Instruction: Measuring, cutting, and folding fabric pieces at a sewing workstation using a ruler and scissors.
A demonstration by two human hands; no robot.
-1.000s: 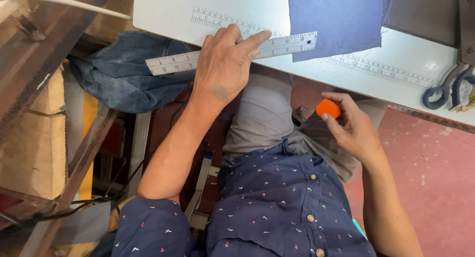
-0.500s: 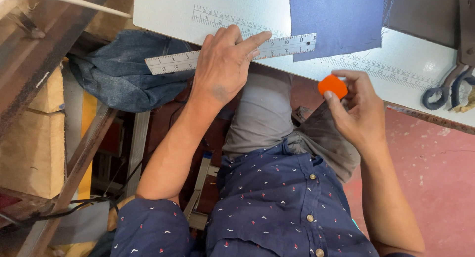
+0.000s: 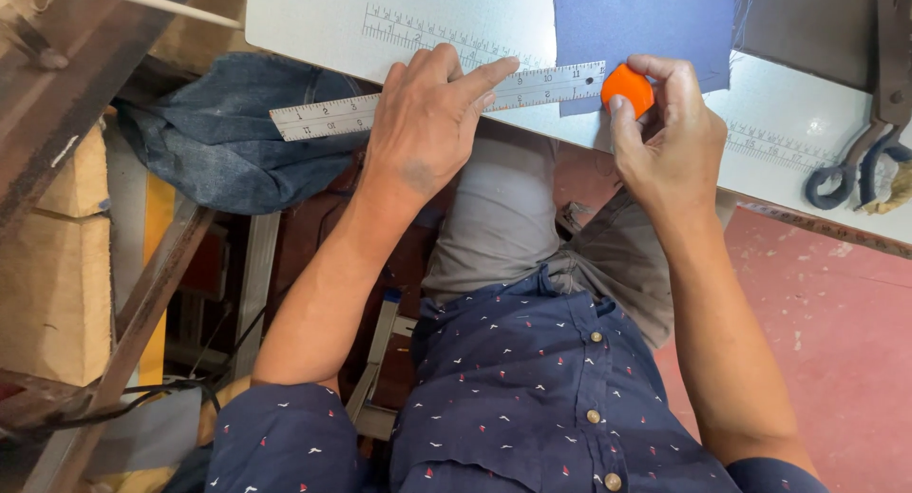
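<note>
- Fingers of my left hand point(image 3: 427, 123) lie flat, pressing the steel ruler point(image 3: 328, 116) at the white table's edge point(image 3: 313, 37).
- My right hand point(image 3: 670, 142) pinches orange chalk point(image 3: 627, 86) against the navy fabric's lower edge point(image 3: 646, 23).

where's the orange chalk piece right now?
Head view, upper right of centre: the orange chalk piece is pinched in the right hand, at the right end of the metal ruler, touching the blue cloth's lower edge.

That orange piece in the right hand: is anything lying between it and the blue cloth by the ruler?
Nothing visible does. The right hand holds the orange piece right at the end of the metal ruler, at the lower edge of the blue cloth. The left hand presses the ruler farther along, clear of that spot.
</note>
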